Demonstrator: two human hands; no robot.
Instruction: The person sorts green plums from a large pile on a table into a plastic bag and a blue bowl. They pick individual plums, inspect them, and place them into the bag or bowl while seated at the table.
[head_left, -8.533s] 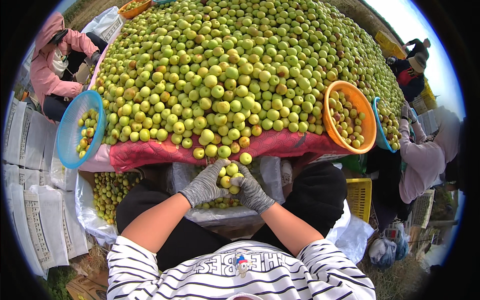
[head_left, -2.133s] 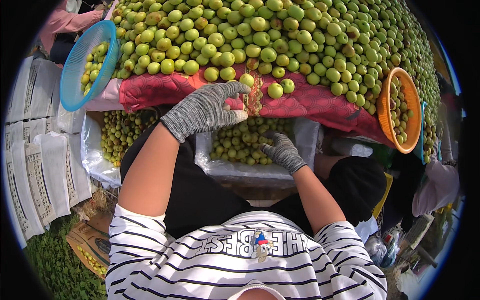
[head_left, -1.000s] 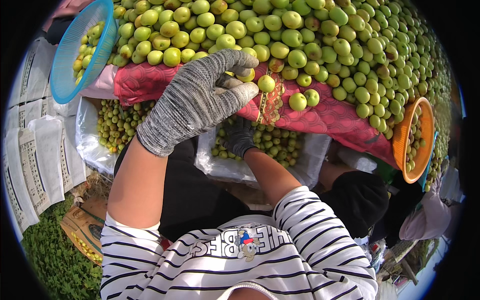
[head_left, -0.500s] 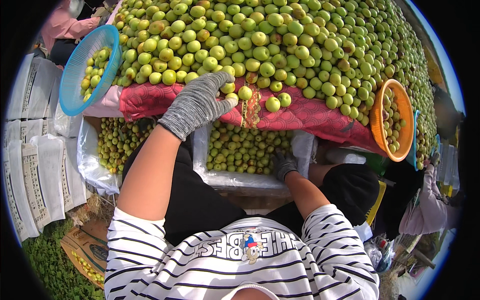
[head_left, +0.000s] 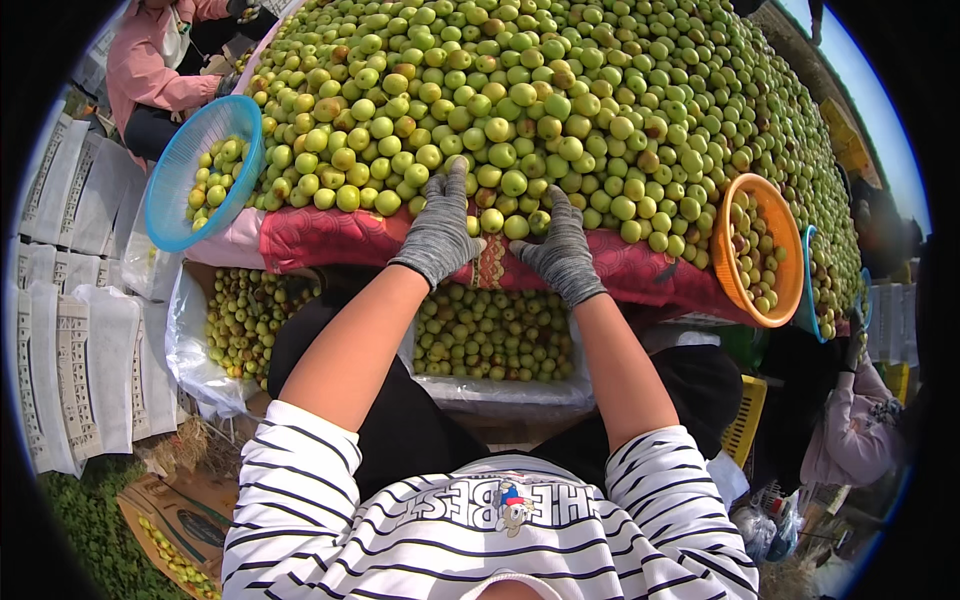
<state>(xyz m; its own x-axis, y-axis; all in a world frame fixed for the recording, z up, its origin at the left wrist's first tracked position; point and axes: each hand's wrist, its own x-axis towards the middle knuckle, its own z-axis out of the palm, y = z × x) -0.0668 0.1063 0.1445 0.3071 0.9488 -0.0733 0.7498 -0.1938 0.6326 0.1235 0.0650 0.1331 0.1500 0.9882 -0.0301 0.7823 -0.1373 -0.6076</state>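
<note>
**Head view: two gloved hands laid on a heap of green fruit**

In the head view, a large heap of green fruit (head_left: 560, 110) is seen filling the upper middle of the frame, piled on a table covered by a red cloth (head_left: 320, 237). Both hands are covered by grey knit gloves. The left hand (head_left: 442, 225) is laid flat and open at the lower edge of the heap, just left of centre, its fingers spread upward over the fruit; nothing is gripped by it. The right hand (head_left: 560, 250) is placed just beside it, right of centre, also open with fingers spread, resting on the fruit at the heap's edge.

Below the hands, in the middle of the frame, a box lined with clear plastic (head_left: 495, 335) is filled with more fruit. A blue bowl (head_left: 200, 180) holding some fruit is set at the upper left edge of the heap, and an orange bowl (head_left: 760, 250) with fruit is set at the right. A plastic bag of fruit (head_left: 235, 320) is seen at the left. A person in a pink top (head_left: 150, 70) is seated at the upper left.
</note>
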